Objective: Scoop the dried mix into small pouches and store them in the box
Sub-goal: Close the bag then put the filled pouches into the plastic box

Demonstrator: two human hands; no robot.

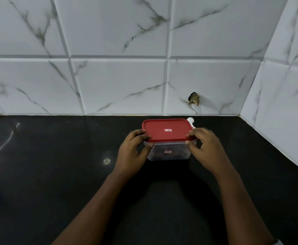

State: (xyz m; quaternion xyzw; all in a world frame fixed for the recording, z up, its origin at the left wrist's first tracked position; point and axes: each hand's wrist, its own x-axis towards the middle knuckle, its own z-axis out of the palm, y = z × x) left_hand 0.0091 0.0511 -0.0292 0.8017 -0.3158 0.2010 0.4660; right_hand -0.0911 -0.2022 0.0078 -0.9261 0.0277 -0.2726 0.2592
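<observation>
Box (168, 152): clear plastic tub, standing on the black counter (56, 174) near the tiled wall (118, 82), between the two hands.
Lid (167, 130): red, seated flat on the box, small label at its centre.
Left hand (133, 152): fingers on the lid's left edge, thumb against the box wall below; clamped on that corner.
Right hand (206, 147): fingertips on the lid's right edge, thumb beneath the rim; gripping lid and box alike.
White scoop (190, 122): just behind the box's far right corner, mostly hidden by the lid.
Progress: judged either at the very start, lid about to come off, or at the very end, lid being pressed shut; the view does not settle which.
Contents: something dark shows through the box wall; whether loose mix or filled pouches cannot be made out.
Pouches: none in view on the counter.
Wall mark (194, 99): dark chipped hole in one tile.
</observation>
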